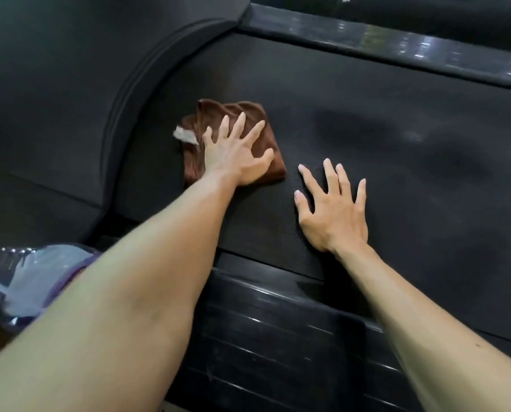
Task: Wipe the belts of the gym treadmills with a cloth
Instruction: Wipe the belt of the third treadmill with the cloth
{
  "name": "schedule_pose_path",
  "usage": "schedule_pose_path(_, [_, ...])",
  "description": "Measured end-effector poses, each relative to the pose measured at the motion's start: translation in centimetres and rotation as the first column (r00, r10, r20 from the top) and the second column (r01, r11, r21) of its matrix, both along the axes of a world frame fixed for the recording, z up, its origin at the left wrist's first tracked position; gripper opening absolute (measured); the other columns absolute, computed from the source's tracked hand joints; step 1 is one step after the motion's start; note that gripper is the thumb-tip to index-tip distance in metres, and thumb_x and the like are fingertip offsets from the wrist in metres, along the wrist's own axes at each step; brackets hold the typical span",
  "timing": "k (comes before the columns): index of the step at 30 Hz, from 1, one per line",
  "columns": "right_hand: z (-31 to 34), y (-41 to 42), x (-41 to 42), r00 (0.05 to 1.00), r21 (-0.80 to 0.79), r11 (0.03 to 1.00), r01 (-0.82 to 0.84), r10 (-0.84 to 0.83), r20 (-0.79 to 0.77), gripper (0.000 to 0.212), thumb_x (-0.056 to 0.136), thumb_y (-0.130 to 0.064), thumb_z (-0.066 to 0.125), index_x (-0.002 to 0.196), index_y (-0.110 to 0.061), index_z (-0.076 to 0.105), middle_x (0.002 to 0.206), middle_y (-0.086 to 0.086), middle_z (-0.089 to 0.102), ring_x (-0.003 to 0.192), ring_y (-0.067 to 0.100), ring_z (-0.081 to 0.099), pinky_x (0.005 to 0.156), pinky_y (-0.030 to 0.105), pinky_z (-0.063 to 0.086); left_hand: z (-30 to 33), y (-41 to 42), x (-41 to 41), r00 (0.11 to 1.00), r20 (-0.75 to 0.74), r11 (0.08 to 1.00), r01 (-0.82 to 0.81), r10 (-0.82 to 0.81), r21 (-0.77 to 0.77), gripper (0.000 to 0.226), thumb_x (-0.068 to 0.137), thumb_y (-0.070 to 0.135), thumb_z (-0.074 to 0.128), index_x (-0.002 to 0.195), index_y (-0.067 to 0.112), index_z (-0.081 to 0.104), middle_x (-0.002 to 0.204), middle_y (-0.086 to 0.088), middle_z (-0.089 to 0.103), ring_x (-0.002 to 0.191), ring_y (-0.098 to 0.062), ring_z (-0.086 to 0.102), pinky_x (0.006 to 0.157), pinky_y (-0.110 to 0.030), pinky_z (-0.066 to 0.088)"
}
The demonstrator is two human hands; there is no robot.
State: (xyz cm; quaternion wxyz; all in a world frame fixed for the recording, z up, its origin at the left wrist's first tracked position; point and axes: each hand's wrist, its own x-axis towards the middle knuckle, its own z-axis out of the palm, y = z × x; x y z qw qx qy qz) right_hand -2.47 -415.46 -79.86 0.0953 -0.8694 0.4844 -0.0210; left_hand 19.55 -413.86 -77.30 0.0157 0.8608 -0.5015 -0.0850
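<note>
From the head camera, the left hand [233,153] lies flat on a folded brown cloth [242,120], fingers spread wide and palm down. It is not gripping the cloth; it pins it against the treadmill belt [397,179]. That pose looks chosen for wiping, since a splayed palm spreads pressure over the whole pad and keeps the folds from bunching as it slides. A small pale tag [185,135] sticks out from the cloth's left edge.

The cloth sits near the front end of the belt, just beside the curved motor cover [105,93], which suggests this pass works the strip where belt meets housing.

The right hand [333,209] rests bare on the belt, well spread and holding nothing, just beside the cloth and close to the near edge. It probably serves as a brace, taking body weight while the person leans across, and may also stop the belt creeping under the wiping stroke.

Darker blotches [352,126] show on the belt to the right of the cloth; they could be damp patches or marks, and I cannot tell which. The ribbed side rail [278,337] runs along the near edge, below both forearms. At lower left a blurred lilac-grey piece of fabric [46,278], perhaps clothing, shows beside the left arm.
</note>
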Motion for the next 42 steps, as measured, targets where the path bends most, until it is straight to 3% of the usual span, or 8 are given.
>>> schedule_pose_path(6, [-0.2,-0.2,0.3,1.000,-0.005,1.000,-0.015,0.015,0.002,0.059,0.106,-0.057,0.016,0.163,-0.047,0.006,0.175,0.001,-0.003,0.160,0.019,-0.013,0.127,0.055,-0.012,-0.3,-0.3,8.4,0.967,-0.024,0.968,-0.252,0.253,0.008,0.080,0.094,0.075,0.030,0.163,0.042,0.006,0.173,0.000,-0.003,0.158,-0.032,-0.006,0.125,-0.057,-0.004])
schedule_pose_path(11, [-0.1,-0.1,0.0,1.000,-0.005,1.000,-0.012,0.011,-0.017,0.059,0.107,-0.056,0.015,0.164,-0.046,0.006,0.175,0.002,-0.003,0.160,0.020,-0.012,0.126,0.056,-0.011,-1.0,3.2,4.4,0.936,0.012,0.936,-0.351,0.351,-0.027,0.079,0.096,0.071,0.028,0.164,0.037,0.007,0.173,-0.003,-0.002,0.157,-0.034,-0.005,0.124,-0.059,-0.005])
schedule_pose_path(15, [-0.1,0.1,0.1,1.000,-0.018,1.000,-0.012,0.012,-0.017,0.060,0.106,-0.056,0.014,0.164,-0.045,0.005,0.175,0.002,-0.004,0.160,0.021,-0.013,0.126,0.057,-0.010,-1.4,4.0,-1.5,0.977,0.012,0.976,-0.213,0.213,-0.041,0.078,0.094,0.070,0.029,0.163,0.039,0.007,0.173,-0.002,-0.002,0.157,-0.035,-0.007,0.122,-0.061,-0.005])
schedule_pose_path(19, [-0.2,0.0,0.0,1.000,-0.014,1.000,-0.018,0.018,-0.008,0.059,0.106,-0.057,0.014,0.164,-0.047,0.004,0.175,0.001,-0.005,0.160,0.020,-0.014,0.126,0.056,-0.012,-0.1,0.0,2.2,0.996,-0.019,0.996,-0.091,0.091,-0.004,0.077,0.094,0.074,0.031,0.161,0.046,0.008,0.173,0.000,-0.002,0.158,-0.031,-0.006,0.123,-0.061,-0.001])
schedule_pose_path(25, [-0.4,-0.3,0.2,1.000,-0.026,1.000,-0.011,0.012,0.014,0.059,0.106,-0.058,0.015,0.163,-0.048,0.004,0.175,0.000,-0.004,0.160,0.019,-0.013,0.127,0.053,-0.012,0.0,-1.6,11.4,0.949,-0.015,0.949,-0.314,0.314,0.023,0.083,0.092,0.078,0.028,0.163,0.041,0.007,0.173,-0.002,-0.003,0.158,-0.032,-0.004,0.125,-0.057,-0.002])
schedule_pose_path(30, [-0.4,-0.4,0.0,1.000,-0.026,1.000,-0.013,0.013,0.000,0.060,0.106,-0.058,0.016,0.163,-0.047,0.005,0.175,0.002,-0.002,0.160,0.021,-0.012,0.127,0.056,-0.009,-0.6,2.0,7.1,0.911,-0.022,0.911,-0.412,0.412,-0.022,0.082,0.094,0.073,0.027,0.164,0.034,0.009,0.172,-0.009,0.001,0.157,-0.037,-0.001,0.125,-0.057,-0.003])
schedule_pose_path(36, [-0.3,0.0,0.2,1.000,-0.033,0.999,-0.016,0.016,-0.015,0.060,0.105,-0.058,0.013,0.164,-0.047,0.003,0.175,0.002,-0.004,0.160,0.021,-0.013,0.127,0.056,-0.010,-1.1,4.2,-1.9,0.973,-0.007,0.973,-0.229,0.229,-0.022,0.080,0.093,0.073,0.029,0.162,0.040,0.007,0.173,-0.002,-0.004,0.158,-0.032,-0.007,0.123,-0.058,-0.004])
schedule_pose_path(42, [-0.4,-0.3,0.2,1.000,-0.040,0.999,-0.012,0.012,-0.001,0.060,0.106,-0.058,0.015,0.163,-0.048,0.003,0.175,0.001,-0.003,0.160,0.020,-0.012,0.127,0.054,-0.010,0.1,-0.1,7.3,0.982,-0.037,0.983,-0.185,0.185,0.018,0.080,0.092,0.078,0.030,0.162,0.044,0.008,0.173,0.001,-0.003,0.158,-0.029,-0.005,0.125,-0.058,0.000])
